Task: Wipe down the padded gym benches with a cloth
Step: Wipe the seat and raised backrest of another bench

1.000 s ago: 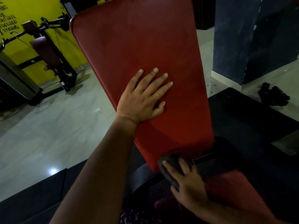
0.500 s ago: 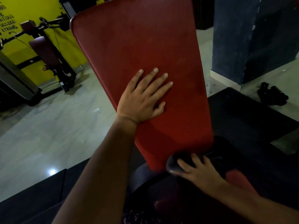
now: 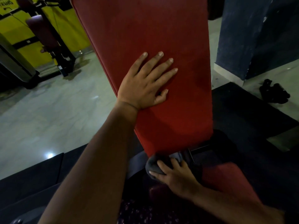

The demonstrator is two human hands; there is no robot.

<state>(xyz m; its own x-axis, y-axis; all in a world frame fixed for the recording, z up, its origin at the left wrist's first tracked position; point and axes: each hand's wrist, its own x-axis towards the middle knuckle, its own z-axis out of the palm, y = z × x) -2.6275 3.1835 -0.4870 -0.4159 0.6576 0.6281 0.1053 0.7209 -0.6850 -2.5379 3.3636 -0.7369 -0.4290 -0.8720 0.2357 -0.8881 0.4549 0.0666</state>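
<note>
A long red padded backrest (image 3: 155,36) of a gym bench slopes up away from me. My left hand (image 3: 145,83) lies flat on its middle with fingers spread and straight. Below the backrest's lower edge, my right hand (image 3: 174,177) grips a dark grey cloth (image 3: 153,165) bunched against the pad's bottom left corner. The red seat pad (image 3: 226,180) shows to the right of that hand, partly covered by my forearm.
A black rubber mat (image 3: 246,120) lies under the bench. A dark blue pillar (image 3: 252,34) stands at the right, with a black object (image 3: 273,92) on the pale tiled floor (image 3: 53,113) near it. Another machine with a maroon pad (image 3: 40,29) stands at the far left by a yellow wall.
My right hand has slid the cloth leftward along the backrest's lower edge from half a second ago. The left hand stays flat on the pad.
</note>
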